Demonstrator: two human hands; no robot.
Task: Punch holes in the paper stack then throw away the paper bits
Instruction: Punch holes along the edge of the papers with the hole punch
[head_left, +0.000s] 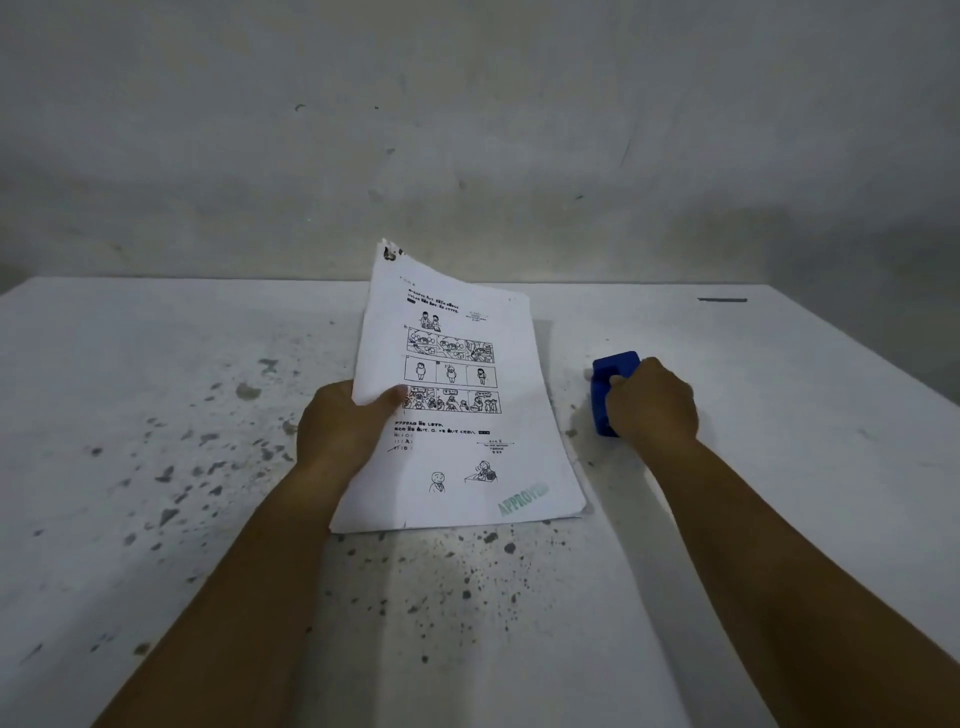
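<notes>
A stack of white printed sheets (457, 395), with cartoon panels and a green "APPROVED" stamp, is in the middle of the table. My left hand (348, 426) grips its left edge, thumb on top, and the far end is lifted while the near edge rests on the table. The top left corner of the stack looks torn and dark. To the right, a blue hole punch (608, 389) stands on the table. My right hand (652, 402) is wrapped around the punch from the right side.
The white table (779, 467) is marked with many dark chips and specks, mostly left of and in front of the paper. A grey wall rises close behind its far edge. A dark short mark (722, 300) lies at the far right.
</notes>
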